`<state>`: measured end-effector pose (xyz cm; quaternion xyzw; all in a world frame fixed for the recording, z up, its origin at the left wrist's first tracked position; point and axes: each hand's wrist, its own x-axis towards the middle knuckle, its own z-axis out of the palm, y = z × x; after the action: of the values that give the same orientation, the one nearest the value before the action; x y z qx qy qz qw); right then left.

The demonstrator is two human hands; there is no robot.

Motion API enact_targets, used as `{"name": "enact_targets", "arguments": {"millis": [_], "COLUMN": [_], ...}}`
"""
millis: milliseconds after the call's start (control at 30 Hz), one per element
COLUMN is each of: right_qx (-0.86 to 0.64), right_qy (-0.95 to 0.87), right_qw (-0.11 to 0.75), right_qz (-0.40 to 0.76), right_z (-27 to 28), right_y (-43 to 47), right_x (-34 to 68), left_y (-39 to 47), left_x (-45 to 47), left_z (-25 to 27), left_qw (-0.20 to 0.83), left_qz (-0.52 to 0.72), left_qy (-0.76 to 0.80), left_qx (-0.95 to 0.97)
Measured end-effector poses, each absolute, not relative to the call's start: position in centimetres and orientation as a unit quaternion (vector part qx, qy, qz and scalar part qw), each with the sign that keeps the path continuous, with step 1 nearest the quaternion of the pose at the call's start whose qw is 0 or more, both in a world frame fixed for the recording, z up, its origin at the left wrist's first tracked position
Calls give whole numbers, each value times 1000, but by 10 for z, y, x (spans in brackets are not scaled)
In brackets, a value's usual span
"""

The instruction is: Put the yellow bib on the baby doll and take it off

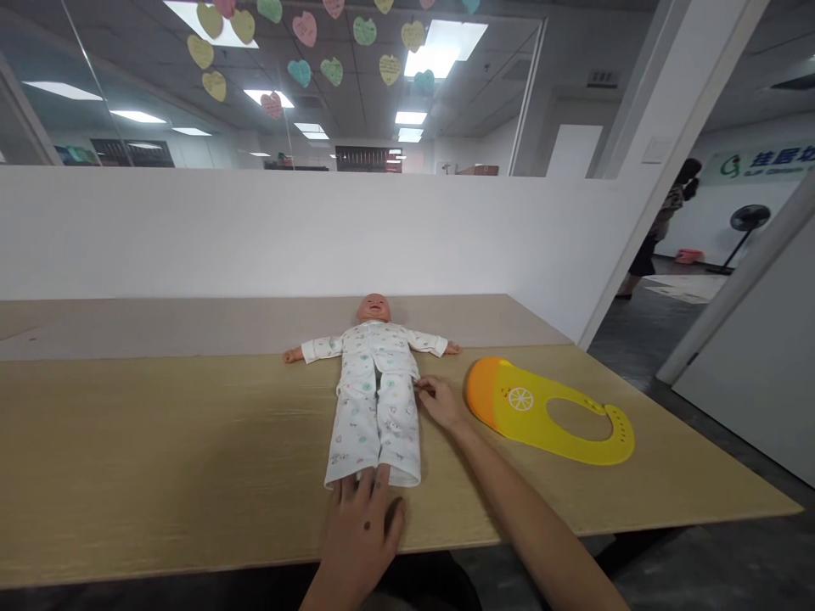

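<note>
A baby doll (373, 307) lies on its back on the table with its arms spread. It wears a white patterned shirt (375, 346) and matching trousers (398, 420). My left hand (362, 526) lies at the trouser cuffs, fingers stretched out and thumb apart, some fingertips at the hem. At the doll's hip, on the right side of the picture, my right hand (439, 400) is closed in a pinch at the trousers' edge. The doll's feet are not visible. To the right of that hand lies a yellow bib (528, 412) with an orange pocket.
The wooden table (191, 458) ends at a low white wall (255, 233) with glass above, where heart-shaped notes (304, 30) hang. Through a doorway on the right, a person (662, 216) stands near a black fan (750, 218). A door (757, 356) stands beside the table's right end.
</note>
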<state>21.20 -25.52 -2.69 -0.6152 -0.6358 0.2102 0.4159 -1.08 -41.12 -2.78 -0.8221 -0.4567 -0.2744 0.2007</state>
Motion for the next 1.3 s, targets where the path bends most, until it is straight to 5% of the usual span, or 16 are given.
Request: {"name": "enact_targets", "arguments": {"millis": [600,967,1300], "right_qx": [-611,-624,-616], "right_qy": [-633,-622,-452], "right_qw": [424,424,577], "right_qz": [214,208,287], "right_z": [-26,-22,-11], "right_y": [-257,-268,-362], "right_x": [211,207,248], "left_y": [-406,-406,-405], "left_x": [-10,-13,-13], "left_z": [-23,-32,-29], "left_qw": [104,182,198], "left_qz": [-256,-277,-283], "left_qy": [-473,-447,-430], "left_qx": [-836,-831,-834]}}
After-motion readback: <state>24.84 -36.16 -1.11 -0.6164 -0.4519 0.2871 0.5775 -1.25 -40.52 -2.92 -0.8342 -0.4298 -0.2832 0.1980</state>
